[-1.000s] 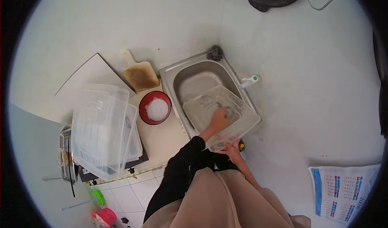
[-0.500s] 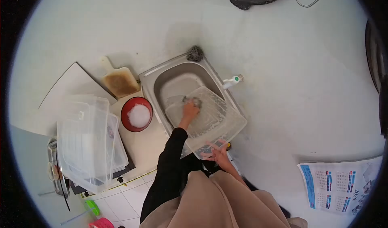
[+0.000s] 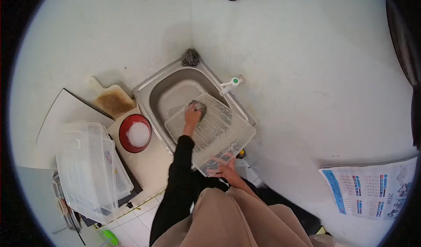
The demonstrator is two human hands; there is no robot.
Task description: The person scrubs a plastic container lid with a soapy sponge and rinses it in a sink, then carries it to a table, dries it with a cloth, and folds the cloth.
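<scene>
A clear plastic container (image 3: 210, 133), wet and streaked with suds, lies tilted across the sink (image 3: 175, 88), its near end sticking out over the front edge. Inside it, my left hand (image 3: 192, 114) is closed around a dark grey scrubber (image 3: 202, 109) and presses it against the plastic near the far left side. My right hand (image 3: 226, 170) grips the container's near rim from below, its fingers showing through the clear wall. Left of the sink stands a red bowl (image 3: 150, 135) with white foam (image 3: 138, 135) in it.
A white tap (image 3: 232, 84) reaches over the sink's right side. Another dark scrubber (image 3: 190, 57) sits on the back corner. To the left are a scorched cutting board (image 3: 115, 102) and stacked clear plastic containers (image 3: 83, 163). A calendar (image 3: 366, 188) hangs at the right.
The camera view has shifted, so the sink and bowl appear further left. My left hand has slid the scrubber a little within the container. My right hand keeps its hold on the rim.
</scene>
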